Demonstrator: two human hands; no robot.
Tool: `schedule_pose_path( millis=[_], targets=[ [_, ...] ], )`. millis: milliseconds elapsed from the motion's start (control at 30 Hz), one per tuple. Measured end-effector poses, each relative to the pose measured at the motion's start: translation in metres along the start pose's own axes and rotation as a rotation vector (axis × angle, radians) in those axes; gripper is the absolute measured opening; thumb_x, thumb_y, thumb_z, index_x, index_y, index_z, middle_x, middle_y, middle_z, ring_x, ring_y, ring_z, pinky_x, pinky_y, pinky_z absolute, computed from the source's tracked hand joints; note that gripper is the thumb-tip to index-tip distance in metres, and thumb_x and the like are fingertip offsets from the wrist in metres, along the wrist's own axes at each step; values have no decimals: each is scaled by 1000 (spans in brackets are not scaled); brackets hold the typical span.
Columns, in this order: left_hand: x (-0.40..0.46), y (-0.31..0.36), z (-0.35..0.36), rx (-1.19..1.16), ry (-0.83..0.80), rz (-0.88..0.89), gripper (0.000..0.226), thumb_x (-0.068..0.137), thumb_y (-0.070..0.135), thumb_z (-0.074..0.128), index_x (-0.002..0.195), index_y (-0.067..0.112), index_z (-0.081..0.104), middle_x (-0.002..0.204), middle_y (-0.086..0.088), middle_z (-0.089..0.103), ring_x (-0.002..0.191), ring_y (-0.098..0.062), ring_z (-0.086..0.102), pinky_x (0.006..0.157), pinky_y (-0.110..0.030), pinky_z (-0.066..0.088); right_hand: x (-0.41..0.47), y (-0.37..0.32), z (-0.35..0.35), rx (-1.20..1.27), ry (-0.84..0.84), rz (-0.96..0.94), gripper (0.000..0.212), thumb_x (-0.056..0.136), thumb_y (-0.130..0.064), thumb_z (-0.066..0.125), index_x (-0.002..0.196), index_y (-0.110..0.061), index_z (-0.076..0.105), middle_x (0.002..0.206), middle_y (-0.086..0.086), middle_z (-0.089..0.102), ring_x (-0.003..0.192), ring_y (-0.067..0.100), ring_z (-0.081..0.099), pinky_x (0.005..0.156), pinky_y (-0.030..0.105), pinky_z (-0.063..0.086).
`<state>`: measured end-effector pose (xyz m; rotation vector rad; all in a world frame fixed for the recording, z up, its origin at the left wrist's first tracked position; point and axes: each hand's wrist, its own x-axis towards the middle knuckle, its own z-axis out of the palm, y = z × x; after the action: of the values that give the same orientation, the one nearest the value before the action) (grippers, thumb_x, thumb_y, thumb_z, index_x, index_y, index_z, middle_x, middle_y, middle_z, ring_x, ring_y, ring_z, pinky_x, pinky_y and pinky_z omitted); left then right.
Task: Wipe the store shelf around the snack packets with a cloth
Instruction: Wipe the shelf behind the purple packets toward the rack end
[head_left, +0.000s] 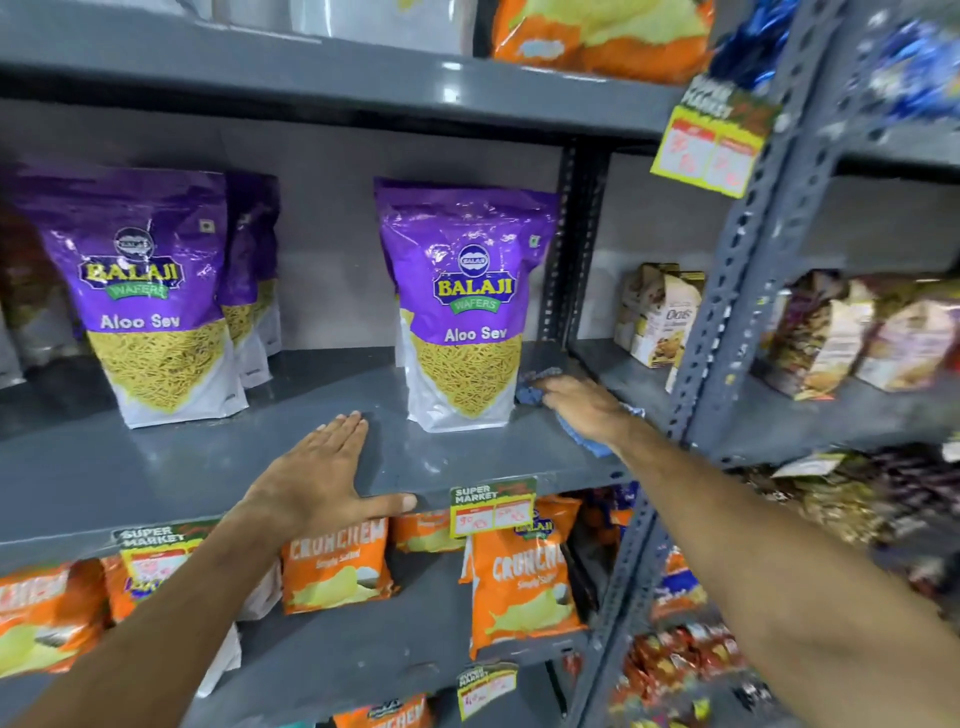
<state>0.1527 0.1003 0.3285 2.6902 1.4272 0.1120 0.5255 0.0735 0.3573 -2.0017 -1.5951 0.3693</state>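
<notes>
Cloth (582, 436), blue and crumpled, lies on the grey shelf (208, 467) at about three o'clock from the middle of our view, pressed flat beneath our right hand (584, 408). That hand is spread palm-down over it, holding it against the metal; blue edges poke out past the fingertips toward eleven o'clock and under the wrist toward five o'clock. Just beside it, at nine o'clock, stands the right Aloo Sev packet (460, 312), upright, its lower corner close to our fingers though we cannot tell whether they touch. Our left hand (322, 473) rests open and flat on the bare shelf at about seven o'clock from that packet, thumb hooked over the front lip, grasping nothing, well apart from the cloth. At ten o'clock from it stands the left Aloo Sev packet (143, 301), with more purple bags behind. A yellow price tag (491, 506) hangs from the shelf edge, above orange Crunchem packets (519, 582) at six o'clock.
</notes>
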Motion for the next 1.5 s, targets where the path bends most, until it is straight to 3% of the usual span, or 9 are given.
schedule_pose_path(
  millis=[233, 400, 500, 600, 767, 900, 1000, 1167, 1500],
  targets=[
    [-2, -1, -3, -17, -5, 8, 149, 59, 113, 21, 168, 13, -3, 178, -3, -3, 164, -17, 1, 132, -35, 5, -57, -5, 5, -203, -10, -17, 39, 101, -35, 45, 138, -43, 56, 152, -7, 50, 138, 21, 47, 117, 41, 35],
    [-2, 0, -2, -17, 2, 16, 151, 58, 114, 21, 168, 12, -3, 178, -4, -3, 164, -18, 1, 132, -35, 5, -61, 6, 1, 290, 186, 85, 37, 104, -23, 49, 138, -31, 60, 135, 4, 64, 119, 24, 62, 94, 31, 46],
    [-2, 0, 1, -16, 10, 11, 151, 57, 114, 20, 168, 14, -3, 178, -2, -3, 164, -18, 2, 131, -35, 7, -47, 13, 2, 83, 295, 216, 45, 104, -19, 41, 146, -30, 50, 116, 13, 68, 90, 30, 65, 77, 36, 51],
    [1, -1, 2, -4, 29, 5, 151, 56, 114, 18, 168, 16, -4, 178, -1, -4, 164, -17, 2, 131, -34, 6, -17, 9, 8, -203, 251, 207, 52, 95, -9, 42, 145, -23, 51, 136, 18, 60, 119, 36, 61, 96, 41, 53],
    [2, -3, 4, 16, 39, 12, 149, 57, 114, 17, 167, 16, -7, 177, 1, -10, 163, -13, -5, 129, -30, -1, 52, 24, 2, -272, 88, 161, 41, 98, -18, 43, 136, -20, 58, 137, 16, 61, 119, 37, 60, 98, 41, 50],
    [2, -5, 5, 20, 65, 13, 147, 59, 114, 19, 167, 18, -9, 176, 4, -13, 162, -9, -9, 130, -28, -4, 99, 27, -1, -203, 91, 55, 40, 103, -22, 44, 137, -37, 59, 146, 3, 56, 127, 31, 57, 100, 32, 42],
    [2, -4, 4, 27, 64, 0, 147, 58, 114, 19, 167, 20, -10, 173, 9, -18, 155, 0, -17, 127, -25, -8, 137, 31, 2, -117, 58, 26, 38, 99, -28, 43, 118, -49, 67, 124, 3, 69, 105, 24, 63, 86, 29, 43],
    [3, -5, 6, 9, 65, -5, 147, 58, 114, 23, 167, 22, -9, 172, 12, -19, 158, -1, -17, 127, -23, -10, 243, 104, 26, -123, -33, -117, 44, 90, -43, 36, 121, -68, 54, 135, -15, 64, 125, 17, 59, 107, 45, 47],
    [0, 1, -1, 7, 16, -17, 146, 56, 112, 21, 167, 22, -9, 174, 9, -16, 160, -4, -12, 125, -23, -9, 159, 30, 8, -186, 24, -120, 38, 103, -27, 43, 134, -45, 59, 148, -8, 55, 139, 21, 47, 109, 27, 33]
  ],
)
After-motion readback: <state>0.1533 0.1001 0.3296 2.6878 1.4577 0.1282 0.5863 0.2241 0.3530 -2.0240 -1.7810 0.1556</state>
